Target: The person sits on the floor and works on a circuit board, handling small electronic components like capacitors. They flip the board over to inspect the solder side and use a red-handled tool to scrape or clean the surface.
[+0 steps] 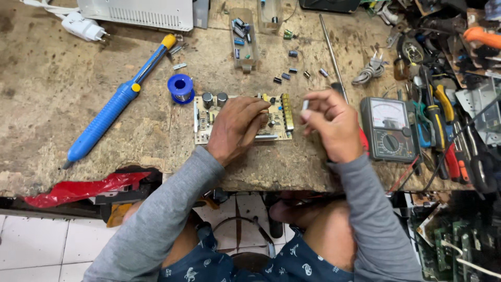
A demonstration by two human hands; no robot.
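Beige circuit board (pixel 241 121) half hidden under left hand (pixel 235 128) (right hand (pixel 331 125) pinches unclear small part)

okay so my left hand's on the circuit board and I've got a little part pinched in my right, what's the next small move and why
Probably bring the right hand leftward and down toward the circuit board. The small pale part is pinched at the fingertips above the bench, just off the board's right edge, while the left hand already rests on the board, steadying it. Which spot it belongs in cannot be told from here.
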